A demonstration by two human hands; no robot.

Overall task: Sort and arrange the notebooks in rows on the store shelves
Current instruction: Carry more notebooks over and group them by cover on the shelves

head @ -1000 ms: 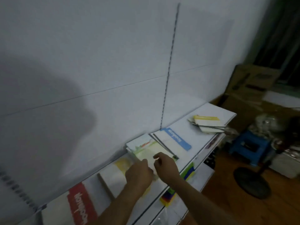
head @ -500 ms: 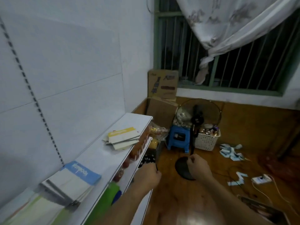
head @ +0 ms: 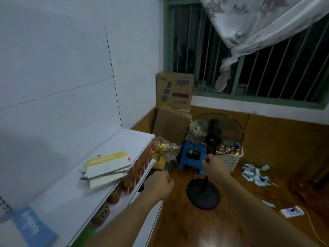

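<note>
Turned away from the sorted notebooks — now facing the loose yellow-topped stack (head: 106,167) askew on the shelf (head: 71,189). Left hand (head: 159,182) and right hand (head: 214,168) both curled, empty, nearing it — likely next pickup.

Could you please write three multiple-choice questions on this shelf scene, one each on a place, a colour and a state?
1. Where does the yellow-banded notebook lie?
A. on the floor
B. on top of a small stack on the white shelf
C. in the white basket

2. What colour is the stool beside the fan?
A. blue
B. red
C. green

3. What do the left hand and the right hand hold?
A. one notebook each
B. one notebook between them
C. no notebook; both are loosely closed

Answers: 1 B, it tops the skewed stack near the shelf's front edge. 2 A, its seat and legs are blue. 3 C, both hands hang over the floor, clear of the stack.
</note>
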